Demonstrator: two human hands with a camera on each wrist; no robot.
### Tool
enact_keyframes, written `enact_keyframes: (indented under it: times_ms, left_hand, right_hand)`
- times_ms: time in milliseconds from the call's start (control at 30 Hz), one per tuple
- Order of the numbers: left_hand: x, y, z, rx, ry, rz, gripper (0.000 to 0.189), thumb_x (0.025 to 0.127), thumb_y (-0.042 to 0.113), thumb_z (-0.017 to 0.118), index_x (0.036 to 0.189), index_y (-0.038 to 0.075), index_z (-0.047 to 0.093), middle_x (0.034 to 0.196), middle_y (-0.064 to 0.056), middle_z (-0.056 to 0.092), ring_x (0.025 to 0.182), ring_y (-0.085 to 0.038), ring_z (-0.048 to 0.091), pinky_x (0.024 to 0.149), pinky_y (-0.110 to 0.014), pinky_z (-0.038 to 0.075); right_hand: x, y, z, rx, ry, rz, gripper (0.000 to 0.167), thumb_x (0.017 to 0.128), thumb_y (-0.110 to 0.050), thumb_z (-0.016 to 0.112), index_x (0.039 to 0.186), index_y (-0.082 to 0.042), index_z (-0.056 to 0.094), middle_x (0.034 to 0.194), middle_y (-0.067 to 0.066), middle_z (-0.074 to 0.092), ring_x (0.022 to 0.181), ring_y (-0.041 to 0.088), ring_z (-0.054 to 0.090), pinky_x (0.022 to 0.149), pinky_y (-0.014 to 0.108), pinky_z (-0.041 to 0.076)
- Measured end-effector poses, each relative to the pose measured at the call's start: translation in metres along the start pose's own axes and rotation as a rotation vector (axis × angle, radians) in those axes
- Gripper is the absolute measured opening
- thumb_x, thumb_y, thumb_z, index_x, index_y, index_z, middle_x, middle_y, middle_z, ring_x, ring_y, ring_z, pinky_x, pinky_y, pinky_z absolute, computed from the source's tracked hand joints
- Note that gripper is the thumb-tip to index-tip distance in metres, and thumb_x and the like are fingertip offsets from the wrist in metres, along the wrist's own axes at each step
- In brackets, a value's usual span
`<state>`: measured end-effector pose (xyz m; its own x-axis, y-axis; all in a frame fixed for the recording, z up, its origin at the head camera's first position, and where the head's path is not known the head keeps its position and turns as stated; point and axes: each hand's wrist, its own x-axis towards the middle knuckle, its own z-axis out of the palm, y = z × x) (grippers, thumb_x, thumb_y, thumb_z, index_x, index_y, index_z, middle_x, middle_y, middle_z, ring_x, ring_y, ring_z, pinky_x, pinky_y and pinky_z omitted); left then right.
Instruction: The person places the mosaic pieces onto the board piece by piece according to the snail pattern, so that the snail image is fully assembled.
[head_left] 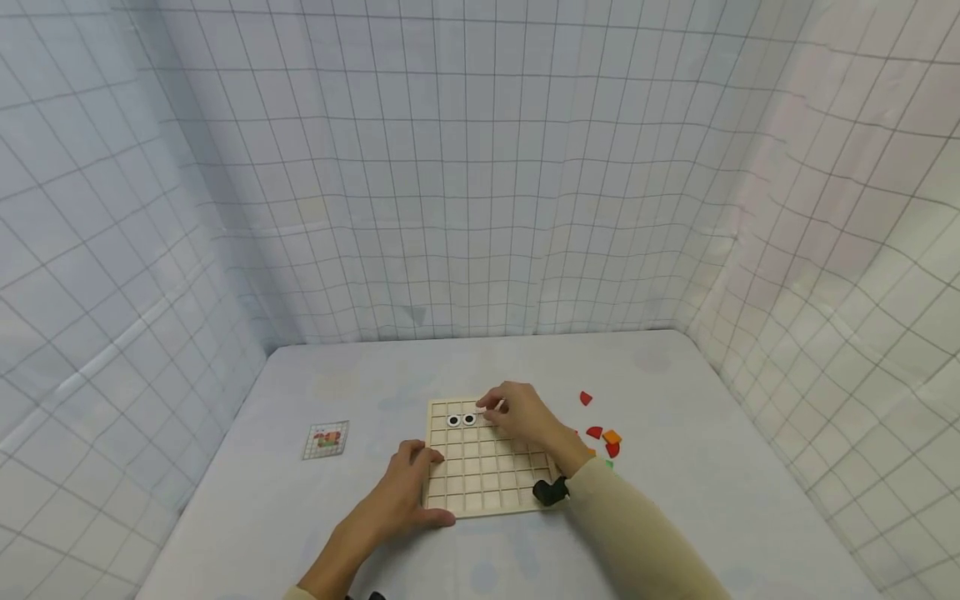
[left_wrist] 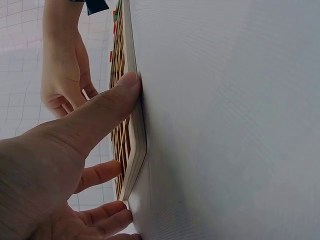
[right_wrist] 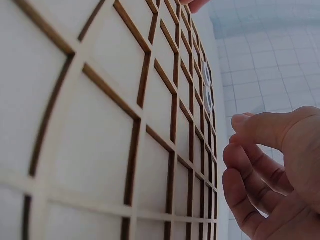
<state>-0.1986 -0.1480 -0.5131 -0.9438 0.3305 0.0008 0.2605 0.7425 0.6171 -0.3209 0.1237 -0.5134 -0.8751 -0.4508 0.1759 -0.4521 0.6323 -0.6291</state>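
Taking the board's centre as the middle of the dial, with 6 nearest the person, the left hand [head_left: 411, 483] rests at the 8 o'clock side. Its thumb lies extended along the near edge by the corner, its index finger reaches over the left rim, and the others lie against or just beside the outer edge, spread rather than clenched.

At 4 o'clock, a black device [head_left: 551, 492] at the right wrist hangs over the near right corner. The wooden grid board [head_left: 483, 477] lies flat on the white tabletop [head_left: 675, 517], its raised strips dividing it into square cells.

Around 3 o'clock, beside the right forearm, are a partly hidden green piece [head_left: 609, 464], red pieces [head_left: 613, 450] and an orange square [head_left: 612, 437]. A small card [head_left: 326, 439] with a coloured picture on a grid lies at 9 o'clock, well apart from the board.

Toward 11 o'clock, two eye tiles [head_left: 461, 420] sit side by side on the board. At 1 o'clock the right hand [head_left: 517, 412] hangs above it, fingers bent, thumb and index tips close together; whether they pinch anything cannot be told.

A lone red piece [head_left: 585, 398] lies at 2 o'clock; beyond, at 12, hangs a grid-patterned curtain [head_left: 480, 200].
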Motion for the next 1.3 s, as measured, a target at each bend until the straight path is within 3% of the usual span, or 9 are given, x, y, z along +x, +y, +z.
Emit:
enact_keyframes:
  times_ms: [300,533,700,967,1300]
  left_hand:
    - [0.001,0.003,0.002,-0.002,-0.008,0.017,0.089,0.077,0.036,0.112,0.145,0.007,0.062,0.168,-0.036,0.043,0.156,-0.058,0.050,0.123,-0.071,0.054]
    - [-0.002,0.001,-0.001,0.013,-0.011,-0.004,0.090,0.077,0.036,0.112,0.146,0.007,0.062,0.168,-0.035,0.045,0.157,-0.057,0.050,0.124,-0.071,0.053]
    - [-0.004,-0.002,-0.001,0.006,-0.019,0.001,0.091,0.078,0.037,0.111,0.147,0.007,0.061,0.169,-0.035,0.045,0.157,-0.059,0.050,0.125,-0.072,0.052]
    - [-0.002,-0.004,-0.003,0.006,-0.022,0.006,0.091,0.079,0.037,0.111,0.148,0.008,0.060,0.170,-0.035,0.045,0.158,-0.060,0.050,0.124,-0.073,0.052]
    - [-0.001,-0.004,0.000,0.018,-0.039,-0.003,0.091,0.079,0.039,0.110,0.150,0.009,0.061,0.173,-0.034,0.043,0.160,-0.060,0.049,0.125,-0.074,0.052]
  right_hand:
    - [-0.028,0.023,-0.028,-0.025,0.034,0.066,0.014,0.110,-0.014,0.083,0.122,-0.012,0.089,0.117,0.003,0.082,0.092,0.009,0.068,0.080,0.025,0.058]
    - [-0.048,0.037,-0.044,-0.051,0.011,0.087,0.016,0.110,-0.013,0.081,0.124,-0.009,0.088,0.121,0.008,0.081,0.094,0.013,0.071,0.078,0.026,0.061]
    - [-0.058,0.047,-0.049,-0.083,-0.008,0.149,0.018,0.109,-0.018,0.083,0.126,-0.012,0.089,0.122,0.005,0.081,0.091,0.010,0.068,0.080,0.028,0.058]
    - [-0.068,0.056,-0.057,-0.089,-0.073,0.162,0.026,0.105,-0.016,0.089,0.130,-0.011,0.087,0.123,0.004,0.080,0.089,0.010,0.063,0.077,0.024,0.055]
    - [-0.074,0.058,-0.059,-0.129,-0.065,0.231,0.019,0.104,-0.020,0.090,0.123,-0.016,0.090,0.118,-0.002,0.081,0.090,0.012,0.059,0.079,0.027,0.052]
